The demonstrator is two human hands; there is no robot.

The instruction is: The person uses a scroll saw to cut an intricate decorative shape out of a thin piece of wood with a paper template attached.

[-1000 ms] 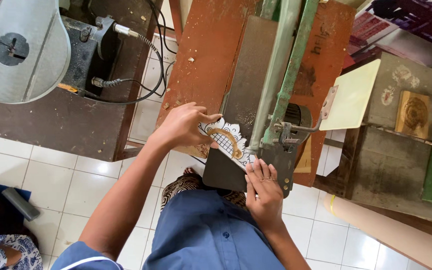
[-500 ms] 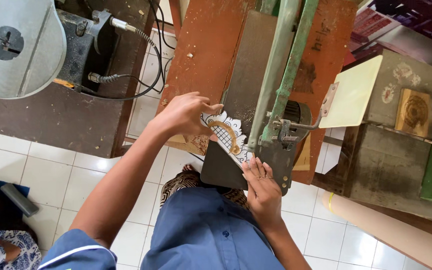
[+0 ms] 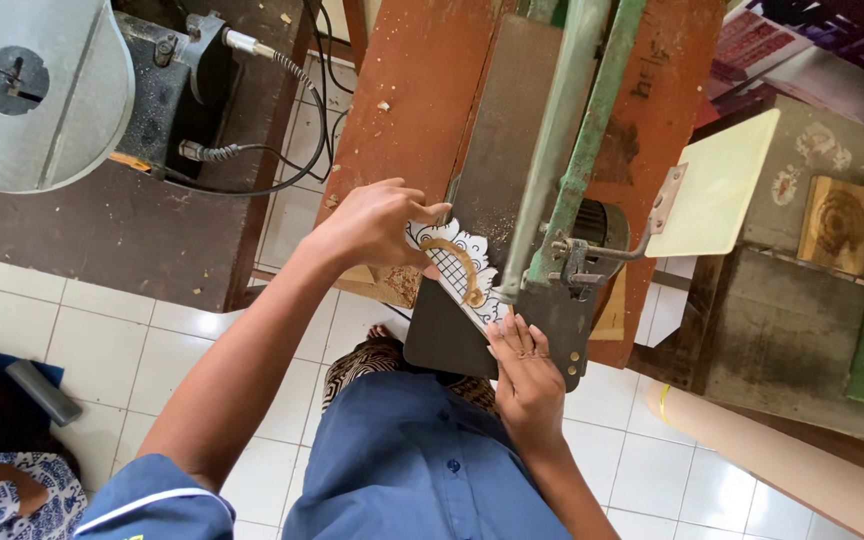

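both hands [image 3: 377,222] on patterned workpiece [image 3: 455,270]

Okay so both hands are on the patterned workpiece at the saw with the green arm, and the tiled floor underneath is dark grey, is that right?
Not quite. In the head view the left hand and right hand do hold the patterned workpiece under the green arm, but the tiled floor is white, not dark grey.
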